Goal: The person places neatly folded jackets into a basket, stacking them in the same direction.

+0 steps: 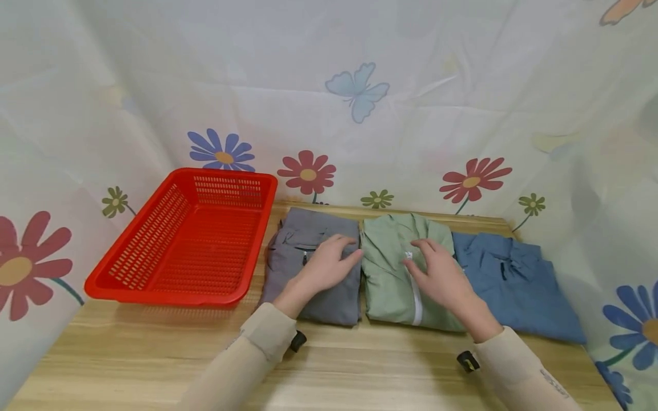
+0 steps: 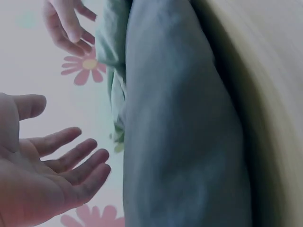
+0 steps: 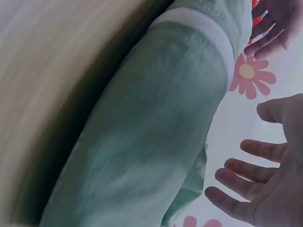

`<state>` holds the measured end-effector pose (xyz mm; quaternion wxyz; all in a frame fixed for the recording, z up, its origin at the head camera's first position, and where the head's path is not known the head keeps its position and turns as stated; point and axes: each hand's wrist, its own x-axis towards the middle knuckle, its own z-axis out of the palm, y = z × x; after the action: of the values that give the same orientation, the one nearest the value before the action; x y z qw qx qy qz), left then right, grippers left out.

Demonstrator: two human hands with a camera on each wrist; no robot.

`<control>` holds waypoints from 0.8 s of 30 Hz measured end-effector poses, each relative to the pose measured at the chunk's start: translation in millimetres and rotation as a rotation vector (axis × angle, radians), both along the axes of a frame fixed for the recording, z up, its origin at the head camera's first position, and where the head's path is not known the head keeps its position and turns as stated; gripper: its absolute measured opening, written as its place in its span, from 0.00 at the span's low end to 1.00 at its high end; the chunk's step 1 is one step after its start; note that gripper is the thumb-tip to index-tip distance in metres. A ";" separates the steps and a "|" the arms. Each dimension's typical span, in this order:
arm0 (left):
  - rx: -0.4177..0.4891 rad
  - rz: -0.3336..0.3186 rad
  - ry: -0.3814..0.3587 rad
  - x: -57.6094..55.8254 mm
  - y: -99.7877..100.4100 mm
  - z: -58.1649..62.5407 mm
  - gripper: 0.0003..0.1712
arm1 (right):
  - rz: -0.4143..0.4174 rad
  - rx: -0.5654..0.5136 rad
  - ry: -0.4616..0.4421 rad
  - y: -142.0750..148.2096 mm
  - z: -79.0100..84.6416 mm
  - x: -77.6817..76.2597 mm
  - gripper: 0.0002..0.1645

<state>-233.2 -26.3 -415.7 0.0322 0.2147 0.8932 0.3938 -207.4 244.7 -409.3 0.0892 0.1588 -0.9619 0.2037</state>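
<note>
Three folded garments lie side by side on the wooden table: a grey one with a short zipper, a light green one with a white zipper down its front, and a blue one at the right. My left hand hovers over the grey garment, fingers spread and slightly bent, holding nothing. Above the green garment is my right hand, its fingers loosely bent and also holding nothing. Both wrist views show a gap between the fingers and the cloth: the left hand and the right hand touch no fabric there.
A red plastic basket with slotted walls stands at the left of the table, with nothing visible inside. Behind and at both sides hangs a white sheet printed with flowers and butterflies.
</note>
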 end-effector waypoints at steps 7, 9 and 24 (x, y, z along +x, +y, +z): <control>0.157 0.002 -0.200 -6.2 17.6 -0.6 0.33 | -0.059 -0.055 0.066 16.8 0.8 0.9 0.21; 0.201 0.005 -0.260 -7.2 21.4 -2.5 0.34 | -0.087 -0.069 0.058 23.1 1.1 0.8 0.20; 0.497 0.098 -0.608 -19.5 34.1 -5.4 0.38 | -0.209 -0.184 -0.378 61.9 4.4 -13.0 0.33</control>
<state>-252.7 7.8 -421.2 0.2236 0.0466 0.7296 0.6446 -220.3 306.6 -404.9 -0.0576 0.0087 -0.9501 0.3063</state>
